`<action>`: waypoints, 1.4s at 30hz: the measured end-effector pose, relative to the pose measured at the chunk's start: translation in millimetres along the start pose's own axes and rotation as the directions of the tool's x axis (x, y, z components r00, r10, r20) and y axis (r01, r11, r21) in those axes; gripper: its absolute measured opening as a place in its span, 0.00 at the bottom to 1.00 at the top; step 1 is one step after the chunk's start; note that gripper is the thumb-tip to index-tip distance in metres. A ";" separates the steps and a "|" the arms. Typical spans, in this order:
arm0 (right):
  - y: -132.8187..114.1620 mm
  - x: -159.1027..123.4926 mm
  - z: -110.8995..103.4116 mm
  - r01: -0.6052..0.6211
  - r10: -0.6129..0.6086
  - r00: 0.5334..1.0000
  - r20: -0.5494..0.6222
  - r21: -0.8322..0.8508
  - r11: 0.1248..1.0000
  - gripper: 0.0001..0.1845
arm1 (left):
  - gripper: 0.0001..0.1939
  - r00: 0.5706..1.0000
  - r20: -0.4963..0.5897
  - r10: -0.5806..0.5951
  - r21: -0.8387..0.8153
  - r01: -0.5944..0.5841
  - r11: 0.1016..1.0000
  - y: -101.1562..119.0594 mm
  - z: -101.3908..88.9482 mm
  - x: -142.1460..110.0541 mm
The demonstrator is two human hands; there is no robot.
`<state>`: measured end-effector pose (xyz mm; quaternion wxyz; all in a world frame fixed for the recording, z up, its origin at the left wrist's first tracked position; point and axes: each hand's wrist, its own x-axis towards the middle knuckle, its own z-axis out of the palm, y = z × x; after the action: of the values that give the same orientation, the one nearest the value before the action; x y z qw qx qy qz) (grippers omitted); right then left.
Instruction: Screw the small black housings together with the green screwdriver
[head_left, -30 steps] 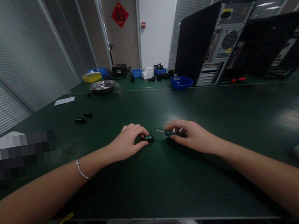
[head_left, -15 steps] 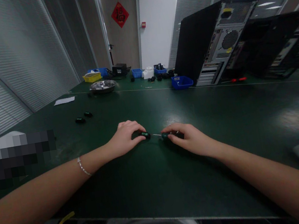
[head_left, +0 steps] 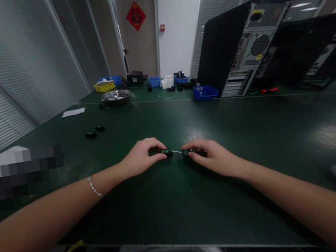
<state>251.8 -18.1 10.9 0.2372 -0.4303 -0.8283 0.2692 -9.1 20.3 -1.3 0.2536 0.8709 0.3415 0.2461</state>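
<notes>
My left hand (head_left: 145,155) is closed on a small black part with green on its top (head_left: 166,153), pinched between thumb and fingers at the table surface. My right hand (head_left: 213,155) grips the dark handle of a screwdriver (head_left: 185,153). Its thin metal shaft points left and reaches the right end of the small black part; the tip itself is too small to make out. Two similar small black parts, one nearer (head_left: 91,134) and one farther (head_left: 100,128), lie on the green table (head_left: 157,214) beyond my left forearm.
At the back stand a shiny metal bowl (head_left: 116,96), a yellow bin (head_left: 104,86), a blue bin (head_left: 205,92) and a white object (head_left: 167,82). A black computer case (head_left: 226,47) rises at the back right. A white paper (head_left: 73,112) lies at the left.
My left hand and the small black part have shifted slightly right and down, closer to the screwdriver handle. Less of the shaft shows between them. My right hand stays nearly in place.
</notes>
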 end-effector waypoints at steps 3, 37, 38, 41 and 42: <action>-0.2 0.1 1.1 -0.001 0.001 1.000 0.000 0.022 1.000 0.15 | 0.10 1.000 0.012 -0.008 -0.078 0.009 0.997 2.7 0.3 0.1; -5.3 -1.7 -7.9 -0.003 0.003 0.998 -0.058 -0.001 1.000 0.14 | 0.25 0.987 0.107 0.123 0.007 -0.124 0.992 -1.0 1.7 -1.9; -5.7 -1.8 -8.2 -0.003 0.003 0.998 -0.060 0.001 1.000 0.14 | 0.25 0.987 0.106 0.122 0.009 -0.123 0.992 -0.8 1.6 -1.9; -7.0 -2.0 -9.3 0.001 -0.001 0.998 -0.062 0.012 1.000 0.14 | 0.20 0.985 0.115 0.129 0.048 -0.135 0.990 -0.5 0.9 -1.6; -7.5 -2.1 -9.7 0.004 -0.003 0.998 -0.058 0.014 1.000 0.14 | 0.17 0.983 0.122 0.134 0.063 -0.143 0.988 -0.4 0.7 -1.5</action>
<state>254.5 -21.1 22.6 0.2646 -0.4348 -0.8199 0.2621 -9.8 19.2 -2.5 0.2244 0.9141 0.2730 0.1990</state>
